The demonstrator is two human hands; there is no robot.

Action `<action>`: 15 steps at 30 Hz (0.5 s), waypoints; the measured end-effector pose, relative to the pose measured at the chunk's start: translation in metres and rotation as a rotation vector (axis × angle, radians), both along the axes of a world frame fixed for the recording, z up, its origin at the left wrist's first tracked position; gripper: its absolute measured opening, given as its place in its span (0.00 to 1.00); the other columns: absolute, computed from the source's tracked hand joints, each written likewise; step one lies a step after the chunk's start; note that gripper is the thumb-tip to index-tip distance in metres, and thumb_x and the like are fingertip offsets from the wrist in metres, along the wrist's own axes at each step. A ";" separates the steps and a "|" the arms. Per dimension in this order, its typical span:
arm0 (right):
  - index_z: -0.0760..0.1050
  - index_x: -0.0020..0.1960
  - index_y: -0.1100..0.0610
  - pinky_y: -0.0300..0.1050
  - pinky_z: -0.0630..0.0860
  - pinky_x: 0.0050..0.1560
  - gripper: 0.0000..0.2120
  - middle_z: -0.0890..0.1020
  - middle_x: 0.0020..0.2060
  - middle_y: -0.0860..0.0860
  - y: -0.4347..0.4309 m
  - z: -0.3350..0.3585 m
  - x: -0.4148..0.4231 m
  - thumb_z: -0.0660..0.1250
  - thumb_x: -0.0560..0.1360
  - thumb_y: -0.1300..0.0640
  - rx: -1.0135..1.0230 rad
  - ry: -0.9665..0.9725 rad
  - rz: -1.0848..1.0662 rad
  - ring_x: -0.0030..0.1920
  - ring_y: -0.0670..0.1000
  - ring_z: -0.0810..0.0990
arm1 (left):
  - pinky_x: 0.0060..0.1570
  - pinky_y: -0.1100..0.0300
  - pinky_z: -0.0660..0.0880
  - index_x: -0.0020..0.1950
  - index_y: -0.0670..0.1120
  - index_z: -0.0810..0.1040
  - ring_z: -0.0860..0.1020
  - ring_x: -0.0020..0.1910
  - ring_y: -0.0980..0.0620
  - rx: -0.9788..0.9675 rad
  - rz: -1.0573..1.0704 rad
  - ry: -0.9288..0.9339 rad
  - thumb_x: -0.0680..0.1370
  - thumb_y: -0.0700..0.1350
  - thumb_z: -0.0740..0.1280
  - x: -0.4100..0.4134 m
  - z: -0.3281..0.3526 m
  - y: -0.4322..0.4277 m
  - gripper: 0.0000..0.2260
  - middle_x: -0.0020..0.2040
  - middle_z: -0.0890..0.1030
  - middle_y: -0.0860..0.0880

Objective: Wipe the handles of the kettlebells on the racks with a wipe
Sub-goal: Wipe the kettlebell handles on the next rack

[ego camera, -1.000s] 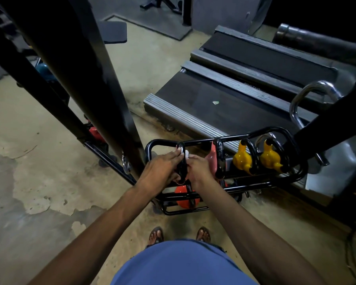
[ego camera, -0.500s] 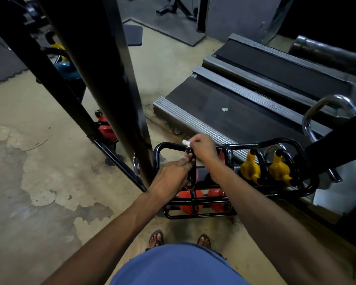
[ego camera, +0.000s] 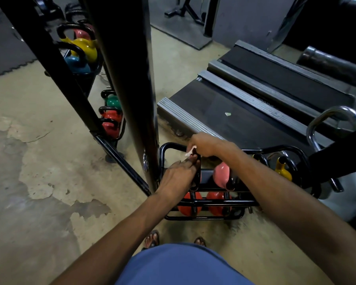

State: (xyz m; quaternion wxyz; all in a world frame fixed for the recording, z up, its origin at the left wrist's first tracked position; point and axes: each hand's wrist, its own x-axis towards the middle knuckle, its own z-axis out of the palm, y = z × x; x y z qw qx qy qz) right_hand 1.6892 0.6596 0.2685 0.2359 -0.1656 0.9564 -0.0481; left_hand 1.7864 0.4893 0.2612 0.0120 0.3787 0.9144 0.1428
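The right hand (ego camera: 206, 145) pinched the wipe (ego camera: 190, 151) atop the upright handle (ego camera: 198, 177), whose loop ran down beside the left hand (ego camera: 178, 178), its fingers (ego camera: 190, 160) touching, grip unclear.

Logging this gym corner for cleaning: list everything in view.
rack: one, black, before the feet
handle: one, black, rack's left end
orange kettlebells: two, rack's lower tier
pink kettlebell: one, upper tier
yellow kettlebell: one showing, right end
wipe: one, white, atop handle
far kettlebells: six, mixed colours, left behind posts
treadmills: two, black-grey, beyond rack
sandalled feet: two, bottom
left hand: one, touches handle
right hand: one, pinches wipe
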 end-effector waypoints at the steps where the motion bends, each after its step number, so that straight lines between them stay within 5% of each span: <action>1: 0.84 0.60 0.53 0.46 0.76 0.61 0.18 0.85 0.58 0.50 0.002 -0.003 -0.002 0.67 0.75 0.67 0.001 0.014 -0.021 0.59 0.53 0.81 | 0.65 0.55 0.70 0.76 0.44 0.68 0.74 0.67 0.47 0.002 -0.003 -0.003 0.79 0.41 0.66 0.000 -0.002 0.000 0.24 0.74 0.71 0.44; 6: 0.85 0.55 0.56 0.44 0.77 0.51 0.13 0.86 0.51 0.54 0.011 -0.018 0.015 0.67 0.75 0.66 -0.177 0.208 -0.339 0.52 0.54 0.83 | 0.73 0.56 0.62 0.78 0.46 0.65 0.65 0.76 0.49 0.005 -0.015 -0.050 0.78 0.44 0.70 -0.005 -0.011 -0.006 0.30 0.80 0.62 0.47; 10: 0.84 0.40 0.54 0.47 0.79 0.37 0.08 0.85 0.34 0.51 0.002 -0.059 0.058 0.69 0.75 0.62 -0.770 0.158 -0.987 0.35 0.52 0.83 | 0.74 0.55 0.62 0.80 0.48 0.62 0.63 0.77 0.50 0.029 0.004 -0.089 0.77 0.44 0.72 -0.008 -0.014 -0.011 0.33 0.81 0.60 0.50; 15: 0.80 0.43 0.60 0.45 0.78 0.36 0.10 0.83 0.38 0.59 -0.017 -0.061 0.077 0.63 0.79 0.68 -1.366 -0.082 -1.411 0.36 0.53 0.82 | 0.73 0.51 0.65 0.80 0.47 0.62 0.64 0.77 0.48 0.000 -0.013 -0.137 0.77 0.44 0.71 -0.010 -0.017 -0.011 0.34 0.81 0.60 0.49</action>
